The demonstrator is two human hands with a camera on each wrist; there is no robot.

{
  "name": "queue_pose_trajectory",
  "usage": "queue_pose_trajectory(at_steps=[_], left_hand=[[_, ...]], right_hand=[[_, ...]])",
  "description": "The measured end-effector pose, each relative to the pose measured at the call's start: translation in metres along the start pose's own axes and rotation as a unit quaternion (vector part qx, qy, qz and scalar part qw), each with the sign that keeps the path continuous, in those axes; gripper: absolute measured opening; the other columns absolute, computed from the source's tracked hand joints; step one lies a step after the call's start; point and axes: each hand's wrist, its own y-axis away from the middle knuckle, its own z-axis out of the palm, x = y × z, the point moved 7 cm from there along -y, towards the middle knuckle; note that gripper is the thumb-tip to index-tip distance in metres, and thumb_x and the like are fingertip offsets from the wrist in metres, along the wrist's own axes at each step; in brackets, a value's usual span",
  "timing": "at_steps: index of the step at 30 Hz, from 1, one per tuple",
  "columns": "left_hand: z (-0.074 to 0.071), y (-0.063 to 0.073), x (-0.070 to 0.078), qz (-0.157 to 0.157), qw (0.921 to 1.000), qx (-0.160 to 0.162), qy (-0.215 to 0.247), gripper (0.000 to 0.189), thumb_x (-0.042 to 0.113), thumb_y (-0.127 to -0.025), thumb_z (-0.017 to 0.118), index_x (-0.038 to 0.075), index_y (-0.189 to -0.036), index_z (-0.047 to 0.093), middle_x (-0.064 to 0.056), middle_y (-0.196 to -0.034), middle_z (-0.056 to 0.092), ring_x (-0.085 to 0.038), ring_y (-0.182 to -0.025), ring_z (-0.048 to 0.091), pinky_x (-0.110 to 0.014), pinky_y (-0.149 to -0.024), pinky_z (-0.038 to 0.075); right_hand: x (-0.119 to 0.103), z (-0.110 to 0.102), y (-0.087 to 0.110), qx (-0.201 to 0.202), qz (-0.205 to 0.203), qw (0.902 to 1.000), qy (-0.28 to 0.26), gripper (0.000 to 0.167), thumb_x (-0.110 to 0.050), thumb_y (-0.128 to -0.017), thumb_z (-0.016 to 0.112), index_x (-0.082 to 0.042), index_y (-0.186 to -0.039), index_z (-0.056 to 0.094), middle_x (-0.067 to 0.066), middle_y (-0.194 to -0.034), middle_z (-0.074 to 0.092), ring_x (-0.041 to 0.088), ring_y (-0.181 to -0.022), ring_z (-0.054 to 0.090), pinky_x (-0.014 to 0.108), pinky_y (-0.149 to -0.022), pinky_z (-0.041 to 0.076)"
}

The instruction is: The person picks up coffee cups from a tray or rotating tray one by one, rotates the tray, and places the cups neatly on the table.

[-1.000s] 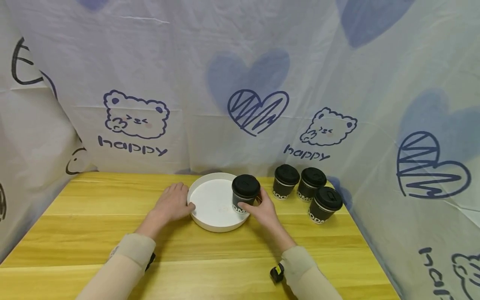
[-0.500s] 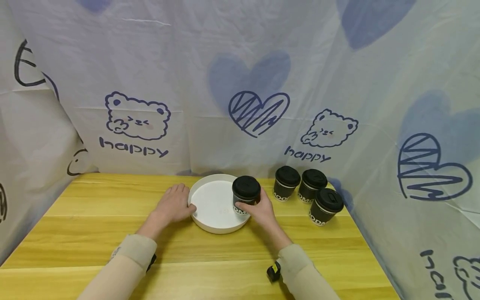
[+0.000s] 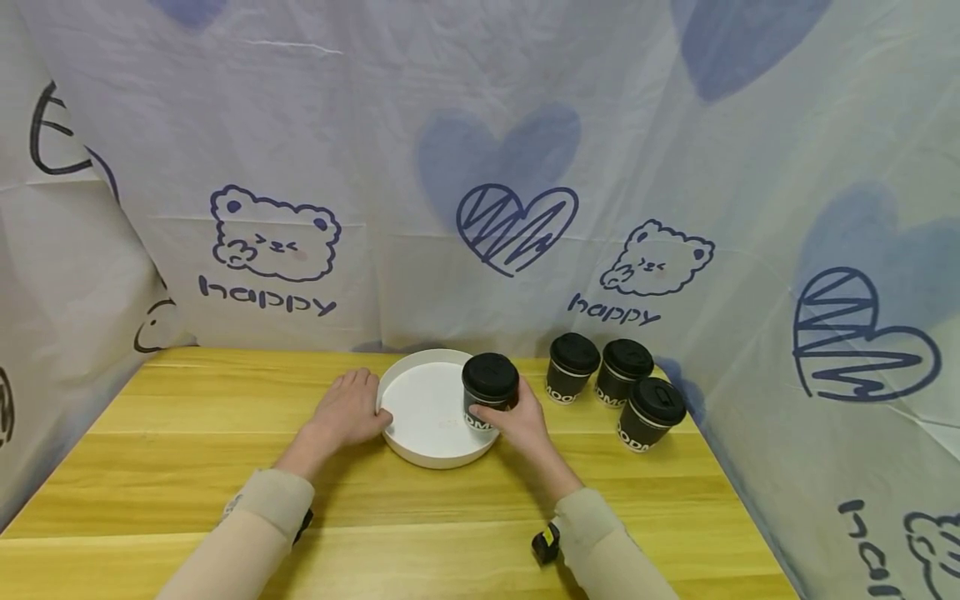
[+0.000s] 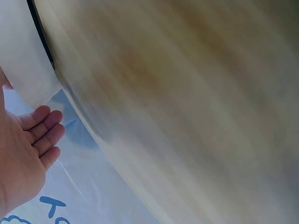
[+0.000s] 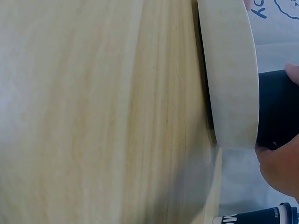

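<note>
A round white tray (image 3: pixel 420 408) with a low rim lies at the table's far side. At its left edge my left hand (image 3: pixel 347 408) holds the rim, thumb hooked over it and fingers along the outside. The left wrist view shows those fingers (image 4: pixel 44 135) lightly bent beside the tray wall (image 4: pixel 25 51). My right hand (image 3: pixel 525 421) grips a black lidded paper coffee cup (image 3: pixel 489 387), upright within the tray's right part, thumb across its front. In the right wrist view, the tray wall (image 5: pixel 233 79) hides the lower part of this cup (image 5: pixel 278 107).
Right of the tray stand three more black lidded coffee cups, one at the back left (image 3: pixel 572 367), one behind (image 3: pixel 624 371) and one nearer (image 3: pixel 651 412). The wooden table (image 3: pixel 420 542) meets a printed cloth (image 3: pixel 405 208) at its back and right side.
The right thumb has shifted slightly left across the cup's front since a second ago. The cup stays within the tray, and the left hand stays at the tray's rim.
</note>
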Motion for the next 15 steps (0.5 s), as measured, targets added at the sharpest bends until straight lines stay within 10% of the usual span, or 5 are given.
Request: queue_pose_trajectory(at_steps=[15], left_hand=[[-0.001,0.0014,0.0018,0.001,1.0,0.003,-0.006,0.056,0.033,-0.088,0.064,-0.012,-0.121,0.055,-0.024,-0.116,0.056,-0.04,-0.107,0.05,-0.055,-0.105,0.041]], right_hand=[[-0.0077,0.001,0.0017,-0.008,-0.013,0.9997,-0.017,0.079,-0.015,-0.076,0.092,-0.006,-0.144,0.053,0.015,-0.141,0.06,0.032,-0.136,0.054,0.047,-0.116,0.041]])
